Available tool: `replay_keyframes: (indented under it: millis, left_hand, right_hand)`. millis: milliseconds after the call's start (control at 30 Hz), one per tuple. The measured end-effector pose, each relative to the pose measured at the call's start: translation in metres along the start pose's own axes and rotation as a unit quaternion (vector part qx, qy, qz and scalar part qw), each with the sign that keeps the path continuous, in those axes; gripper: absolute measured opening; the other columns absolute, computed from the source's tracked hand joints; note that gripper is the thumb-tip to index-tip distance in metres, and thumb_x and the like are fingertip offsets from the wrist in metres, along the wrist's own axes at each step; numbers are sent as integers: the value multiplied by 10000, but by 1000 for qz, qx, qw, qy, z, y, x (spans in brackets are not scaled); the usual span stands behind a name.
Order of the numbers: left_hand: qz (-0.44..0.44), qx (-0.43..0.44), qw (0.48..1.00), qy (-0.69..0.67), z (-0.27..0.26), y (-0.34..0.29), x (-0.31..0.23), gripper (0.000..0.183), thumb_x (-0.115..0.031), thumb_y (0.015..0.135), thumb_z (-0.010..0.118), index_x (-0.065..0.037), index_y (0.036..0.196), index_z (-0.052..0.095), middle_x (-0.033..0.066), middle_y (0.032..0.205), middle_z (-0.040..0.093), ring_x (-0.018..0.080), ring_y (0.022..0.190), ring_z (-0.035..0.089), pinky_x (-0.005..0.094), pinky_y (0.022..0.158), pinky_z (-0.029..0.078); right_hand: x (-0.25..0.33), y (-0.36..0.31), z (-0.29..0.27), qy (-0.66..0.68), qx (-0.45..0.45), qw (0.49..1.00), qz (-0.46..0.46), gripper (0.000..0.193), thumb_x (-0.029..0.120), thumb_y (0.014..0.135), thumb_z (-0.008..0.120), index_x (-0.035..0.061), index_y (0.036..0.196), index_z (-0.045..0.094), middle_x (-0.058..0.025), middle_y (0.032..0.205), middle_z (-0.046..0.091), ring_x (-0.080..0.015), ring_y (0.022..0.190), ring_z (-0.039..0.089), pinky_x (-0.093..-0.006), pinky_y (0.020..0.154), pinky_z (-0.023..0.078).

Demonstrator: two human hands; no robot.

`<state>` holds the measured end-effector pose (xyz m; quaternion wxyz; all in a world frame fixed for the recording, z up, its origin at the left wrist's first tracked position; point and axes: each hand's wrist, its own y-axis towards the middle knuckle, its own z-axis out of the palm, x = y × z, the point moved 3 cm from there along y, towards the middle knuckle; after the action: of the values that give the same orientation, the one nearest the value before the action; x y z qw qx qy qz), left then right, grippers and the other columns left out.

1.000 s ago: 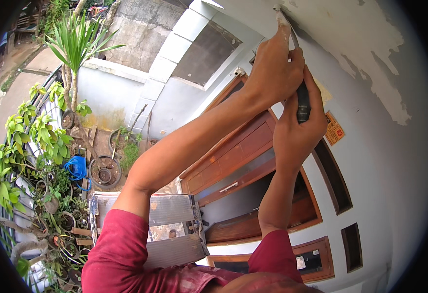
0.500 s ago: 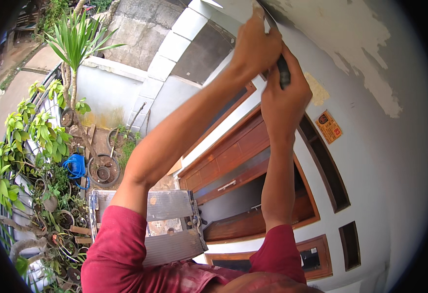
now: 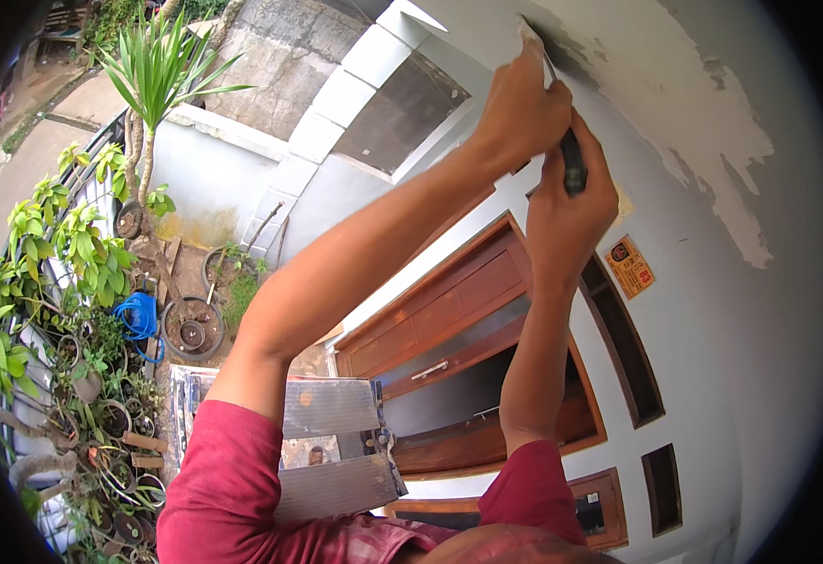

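Note:
Both my arms reach up in front of the pale painted surface [image 3: 486,28] overhead. My right hand [image 3: 576,211] is closed round the dark handle [image 3: 574,162] of a scraper. Farther up, my left hand [image 3: 529,105] is closed at the scraper's thin blade [image 3: 549,68], whose tip end is partly hidden by the fingers. The blade's end appears to be at the painted surface, beside a grey bare patch. A large ragged patch of peeling paint [image 3: 703,122] spreads to the right of my hands.
Below me stands a platform of grey ribbed slats [image 3: 336,409]. Brown wooden doors [image 3: 439,352] and dark wall recesses [image 3: 623,343] lie to the right. Potted plants [image 3: 82,254], a blue hose or container [image 3: 137,315] and a white wall [image 3: 214,169] are on the left.
In the picture both hands and the scraper have shifted slightly right and down, and the surroundings have shifted too. Both hands keep their hold.

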<state>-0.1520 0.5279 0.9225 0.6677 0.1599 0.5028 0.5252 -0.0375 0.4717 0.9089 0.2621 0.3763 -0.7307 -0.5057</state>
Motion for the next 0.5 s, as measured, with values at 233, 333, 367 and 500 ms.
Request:
replay_keyframes:
  millis: [233,333,367,500]
  left_hand:
    - [-25,41,997,-55,-13,-1,1,526,-85,915,539,108,1393,436,292,1208,634,346,992,700,379,839,563]
    - [-31,66,997,-25,-19,-42,-27,625,-87,930,540,57,1503,338,326,1309,595,362,1095,692,401,900,551]
    - [-45,71,996,-30,-20,-53,-36,632,-88,935,541,42,1515,325,330,1330,581,369,1096,691,404,908,551]
    - [20,40,995,-92,-4,-83,-62,647,-75,958,538,4,1545,280,327,1385,543,379,1018,716,422,877,565]
  right_hand:
    - [6,-1,0,6,45,999,-22,354,2,957,592,29,1308,638,-180,1154,726,-303,1054,721,-381,859,559]
    - [16,-29,-20,33,37,998,33,369,-23,954,586,34,1314,642,-175,1180,719,-308,1072,716,-383,873,563]
    - [19,-37,-28,34,34,998,34,373,-12,957,589,33,1324,639,-167,1212,710,-297,1112,697,-386,911,551]
    - [40,-51,-66,26,13,999,12,379,0,961,590,21,1337,630,-151,1285,686,-281,1199,657,-381,974,540]
